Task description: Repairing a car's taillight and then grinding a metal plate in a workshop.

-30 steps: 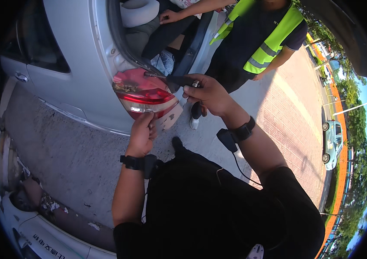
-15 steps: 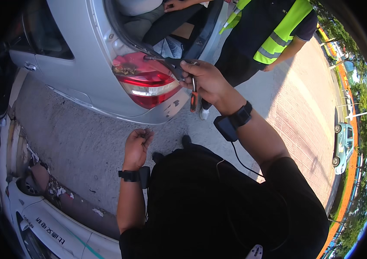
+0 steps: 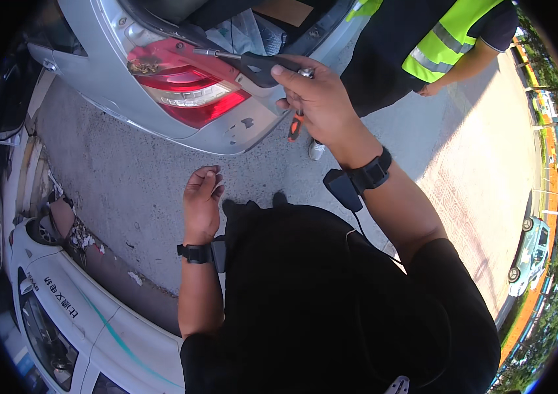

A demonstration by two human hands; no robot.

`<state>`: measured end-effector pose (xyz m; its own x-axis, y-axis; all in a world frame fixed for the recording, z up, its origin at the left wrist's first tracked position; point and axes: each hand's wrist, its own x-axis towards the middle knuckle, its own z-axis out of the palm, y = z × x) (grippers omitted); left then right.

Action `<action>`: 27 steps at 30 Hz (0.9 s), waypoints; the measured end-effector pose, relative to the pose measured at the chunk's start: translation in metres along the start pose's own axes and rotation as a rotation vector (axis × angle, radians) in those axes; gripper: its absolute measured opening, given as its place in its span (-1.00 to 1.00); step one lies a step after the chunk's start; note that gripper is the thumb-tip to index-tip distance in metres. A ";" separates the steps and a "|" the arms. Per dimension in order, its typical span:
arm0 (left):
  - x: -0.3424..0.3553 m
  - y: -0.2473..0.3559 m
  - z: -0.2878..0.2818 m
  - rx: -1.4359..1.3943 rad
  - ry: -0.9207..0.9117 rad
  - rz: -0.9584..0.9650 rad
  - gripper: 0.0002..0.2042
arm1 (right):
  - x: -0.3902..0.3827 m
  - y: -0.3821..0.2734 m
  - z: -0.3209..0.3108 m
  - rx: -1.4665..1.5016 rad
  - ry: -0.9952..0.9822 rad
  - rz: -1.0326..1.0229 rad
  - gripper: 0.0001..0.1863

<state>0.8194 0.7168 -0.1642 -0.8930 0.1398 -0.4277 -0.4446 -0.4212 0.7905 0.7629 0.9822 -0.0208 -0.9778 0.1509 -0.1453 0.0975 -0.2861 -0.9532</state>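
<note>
My right hand (image 3: 315, 98) is closed round a black-handled tool (image 3: 259, 65) whose metal shaft points left, over the upper edge of the tail light (image 3: 193, 92). In the same hand is a ratchet wrench (image 3: 296, 125); its orange and black handle hangs below my fingers and its silver head shows above the thumb. The red and clear tail light sits in the rear corner of a silver car (image 3: 115, 85), with a scorched-looking patch at its upper left. Lower down and away from the car, my left hand (image 3: 202, 196) has its fingers curled to the thumb; whatever lies between them cannot be made out.
A person in a yellow-green safety vest (image 3: 439, 46) stands at the right beside the open trunk (image 3: 318, 36), which holds plastic-wrapped things. A white car (image 3: 75, 295) is at the lower left, near debris along a kerb. A light green car (image 3: 529, 256) stands far right.
The silver car and its tail light have shifted up and left in view. My right hand still holds both tools, their shaft by the light. My left hand has risen slightly.
</note>
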 end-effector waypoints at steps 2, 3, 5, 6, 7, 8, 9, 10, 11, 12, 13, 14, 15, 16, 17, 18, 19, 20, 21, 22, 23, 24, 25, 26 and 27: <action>-0.007 -0.003 0.005 -0.138 -0.044 0.003 -0.82 | -0.033 0.004 -0.045 0.050 -0.064 0.053 -0.56; -0.007 -0.002 0.010 -0.280 -0.103 0.019 -0.82 | -0.048 0.016 -0.070 0.079 -0.063 0.109 -0.59; -0.011 0.003 0.034 -0.302 -0.129 0.002 -0.81 | -0.079 0.042 -0.106 0.120 -0.052 0.179 -0.62; -0.013 0.006 0.047 -0.330 -0.167 -0.012 -0.80 | -0.094 0.052 -0.116 0.133 -0.036 0.233 -0.62; -0.016 0.008 0.059 -0.318 -0.160 -0.025 -0.80 | -0.105 0.059 -0.124 0.147 -0.018 0.286 -0.62; -0.017 0.010 0.071 -0.269 -0.146 -0.031 -0.79 | -0.112 0.064 -0.130 0.218 -0.040 0.295 -0.60; -0.017 0.010 0.081 -0.219 -0.133 -0.038 -0.78 | -0.117 0.068 -0.135 0.232 -0.025 0.304 -0.60; -0.017 0.008 0.087 -0.204 -0.132 -0.057 -0.78 | -0.121 0.069 -0.137 0.264 -0.036 0.304 -0.60; -0.016 0.006 0.092 -0.195 -0.149 -0.058 -0.78 | -0.124 0.070 -0.139 0.296 -0.046 0.304 -0.59; -0.015 0.003 0.097 -0.186 -0.167 -0.059 -0.78 | -0.125 0.071 -0.142 0.296 -0.039 0.299 -0.60; -0.012 0.003 0.100 -0.170 -0.165 -0.077 -0.78 | -0.126 0.070 -0.145 0.313 -0.023 0.306 -0.60; -0.010 0.002 0.103 -0.170 -0.176 -0.085 -0.78 | -0.127 0.069 -0.148 0.272 -0.016 0.285 -0.61; -0.009 0.001 0.106 -0.171 -0.185 -0.093 -0.78 | -0.127 0.069 -0.150 0.231 -0.011 0.265 -0.61; -0.007 0.000 0.109 -0.156 -0.184 -0.106 -0.78 | -0.127 0.070 -0.155 0.246 0.000 0.270 -0.61; -0.005 -0.001 0.113 -0.126 -0.183 -0.111 -0.77 | -0.127 0.070 -0.161 0.231 -0.019 0.253 -0.62; -0.003 -0.001 0.115 -0.095 -0.182 -0.115 -0.77 | -0.126 0.072 -0.166 0.215 -0.040 0.235 -0.63; -0.001 -0.002 0.118 -0.083 -0.181 -0.126 -0.77 | -0.126 0.074 -0.168 0.227 -0.030 0.241 -0.63; 0.002 -0.002 0.120 -0.094 -0.180 -0.155 -0.78 | -0.126 0.077 -0.171 0.183 -0.031 0.233 -0.63; 0.004 -0.002 0.122 -0.106 -0.179 -0.183 -0.78 | -0.126 0.079 -0.172 0.137 -0.034 0.226 -0.64; 0.007 -0.003 0.124 -0.095 -0.177 -0.191 -0.78 | -0.126 0.082 -0.174 0.148 -0.027 0.229 -0.64; 0.009 -0.004 0.127 -0.086 -0.167 -0.196 -0.78 | -0.126 0.086 -0.176 0.111 -0.037 0.213 -0.63; 0.012 -0.004 0.129 -0.077 -0.156 -0.200 -0.79 | -0.126 0.090 -0.177 0.074 -0.048 0.196 -0.62; 0.014 -0.003 0.131 -0.066 -0.154 -0.204 -0.79 | -0.126 0.093 -0.177 0.085 -0.044 0.197 -0.62; 0.017 -0.003 0.134 -0.057 -0.165 -0.210 -0.79 | -0.125 0.096 -0.175 0.138 -0.038 0.226 -0.61; 0.021 -0.002 0.136 -0.047 -0.176 -0.215 -0.78 | -0.123 0.100 -0.172 0.190 -0.033 0.253 -0.59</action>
<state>0.7921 0.8429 -0.1150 -0.7790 0.3818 -0.4974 -0.6248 -0.4056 0.6672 0.9252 1.0982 -0.1434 -0.9326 0.0225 -0.3601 0.3052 -0.4831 -0.8207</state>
